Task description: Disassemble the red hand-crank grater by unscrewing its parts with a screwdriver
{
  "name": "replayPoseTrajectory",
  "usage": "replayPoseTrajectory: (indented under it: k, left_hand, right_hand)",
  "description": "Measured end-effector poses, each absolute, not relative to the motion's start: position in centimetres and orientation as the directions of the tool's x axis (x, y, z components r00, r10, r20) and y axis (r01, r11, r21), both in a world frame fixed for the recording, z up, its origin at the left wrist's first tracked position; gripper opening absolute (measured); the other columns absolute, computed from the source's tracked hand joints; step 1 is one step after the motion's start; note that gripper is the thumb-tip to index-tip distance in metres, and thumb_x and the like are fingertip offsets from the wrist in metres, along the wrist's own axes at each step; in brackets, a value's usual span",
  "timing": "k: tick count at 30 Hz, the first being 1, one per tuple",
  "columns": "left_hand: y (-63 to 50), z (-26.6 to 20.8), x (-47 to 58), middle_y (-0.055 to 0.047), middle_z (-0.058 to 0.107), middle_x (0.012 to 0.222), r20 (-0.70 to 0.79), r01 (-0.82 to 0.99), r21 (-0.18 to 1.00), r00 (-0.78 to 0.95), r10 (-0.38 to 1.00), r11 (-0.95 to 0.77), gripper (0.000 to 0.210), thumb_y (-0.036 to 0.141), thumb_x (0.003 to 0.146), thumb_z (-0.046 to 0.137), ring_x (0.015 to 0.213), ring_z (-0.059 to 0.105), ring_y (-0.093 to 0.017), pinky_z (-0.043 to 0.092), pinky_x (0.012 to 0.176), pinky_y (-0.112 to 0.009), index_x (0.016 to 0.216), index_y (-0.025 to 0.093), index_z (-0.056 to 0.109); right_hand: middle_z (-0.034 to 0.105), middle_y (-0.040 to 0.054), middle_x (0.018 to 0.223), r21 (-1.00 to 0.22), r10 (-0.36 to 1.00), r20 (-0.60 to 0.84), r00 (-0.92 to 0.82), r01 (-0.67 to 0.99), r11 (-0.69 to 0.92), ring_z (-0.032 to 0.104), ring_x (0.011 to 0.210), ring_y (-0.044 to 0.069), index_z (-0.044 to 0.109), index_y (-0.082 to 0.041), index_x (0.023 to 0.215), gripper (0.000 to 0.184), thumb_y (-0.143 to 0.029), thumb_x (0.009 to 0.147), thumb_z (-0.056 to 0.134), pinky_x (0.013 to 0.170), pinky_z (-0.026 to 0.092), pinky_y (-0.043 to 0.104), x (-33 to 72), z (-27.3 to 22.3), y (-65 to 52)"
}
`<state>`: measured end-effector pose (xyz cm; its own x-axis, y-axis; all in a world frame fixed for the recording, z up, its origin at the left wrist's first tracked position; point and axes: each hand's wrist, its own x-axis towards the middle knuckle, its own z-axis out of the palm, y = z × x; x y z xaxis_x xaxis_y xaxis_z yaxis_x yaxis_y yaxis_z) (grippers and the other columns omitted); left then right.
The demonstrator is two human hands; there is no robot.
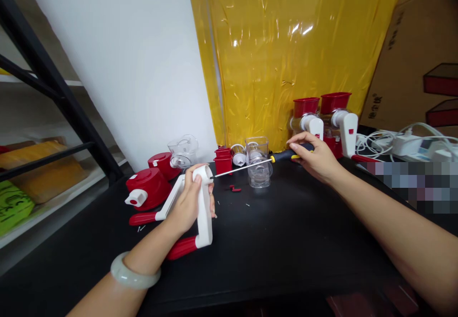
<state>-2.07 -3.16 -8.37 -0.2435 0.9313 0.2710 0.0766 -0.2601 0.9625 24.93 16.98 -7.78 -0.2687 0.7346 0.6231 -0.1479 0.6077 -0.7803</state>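
My left hand (189, 200) is wrapped round a white crank handle (204, 217) with a red grip, held upright above the black table. In my right hand (315, 157) is a screwdriver (289, 155) with a black and yellow handle. Its long metal shaft points left, and the tip meets the top end of the crank handle. A second crank handle (143, 218) lies behind my left hand. Small red parts (234, 189) and a loose screw (247, 205) lie on the table beyond the hands.
Red grinder bases (148, 188) stand at the left beside a clear plastic housing (184, 150). Red hoppers (223, 160), a grater drum (238, 155) and another clear housing (259, 176) stand at the back. Assembled rotary graters (347, 126) and white cables (379, 140) are at the right.
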Motion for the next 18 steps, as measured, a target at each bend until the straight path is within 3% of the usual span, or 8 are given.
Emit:
replayPoseTrajectory:
  k: [3,5,8,10,18]
  left_hand:
    - [-3.16,-8.32,-2.1,0.005,0.057,0.077,0.266,0.081,0.964,-0.249,0.931,-0.254,0.054,0.063,0.087,0.054,0.045,0.056,-0.014,0.054,0.038,-0.033,0.125,0.03,0.033]
    - [-3.19,-8.31,-2.12,0.005,0.056,0.077,0.264,0.09,0.964,-0.247,0.932,-0.249,0.055,0.064,0.087,0.053,0.045,0.057,-0.014,0.054,0.038,-0.033,0.126,0.03,0.033]
    - [-3.24,-8.39,-2.21,0.005,0.056,0.079,0.263,0.104,0.964,-0.237,0.935,-0.245,0.055,0.063,0.088,0.052,0.045,0.057,-0.014,0.055,0.038,-0.032,0.127,0.03,0.032]
    - [-3.26,-8.48,-2.35,0.005,0.056,0.079,0.259,0.112,0.965,-0.226,0.939,-0.239,0.053,0.063,0.089,0.05,0.045,0.057,-0.013,0.055,0.039,-0.032,0.127,0.03,0.032]
    - [-3.33,-8.34,-2.68,0.005,0.055,0.079,0.225,0.12,0.972,-0.224,0.948,-0.203,0.053,0.063,0.089,0.05,0.045,0.058,-0.015,0.057,0.04,-0.035,0.125,0.03,0.032]
  right_hand:
    - [0.065,0.0015,0.085,-0.781,0.733,0.623,-0.274,-0.169,0.601,0.059,0.062,0.012,0.062,-0.022,0.091,0.042,-0.06,0.075,0.074,0.053,0.053,0.023,24.81,-7.86,16.95]
    - [0.063,0.0007,0.073,-0.804,0.748,0.593,-0.299,-0.168,0.571,0.058,0.055,0.012,0.062,-0.021,0.089,0.045,-0.066,0.081,0.064,0.047,0.05,0.023,24.88,-7.86,16.86]
    - [0.05,-0.0031,0.05,-0.847,0.781,0.522,-0.343,-0.101,0.521,0.046,0.037,0.01,0.061,-0.02,0.085,0.054,-0.072,0.086,0.05,0.033,0.035,0.022,25.14,-7.71,16.66]
    - [0.044,-0.0054,0.044,-0.852,0.788,0.509,-0.346,-0.069,0.519,0.04,0.032,0.009,0.059,-0.021,0.081,0.051,-0.072,0.086,0.052,0.031,0.027,0.021,25.26,-7.6,16.59]
    - [0.052,-0.0047,0.057,-0.814,0.725,0.57,-0.387,-0.145,0.562,0.049,0.043,0.009,0.051,-0.022,0.078,0.046,-0.065,0.082,0.065,0.041,0.035,0.021,25.17,-7.78,17.17]
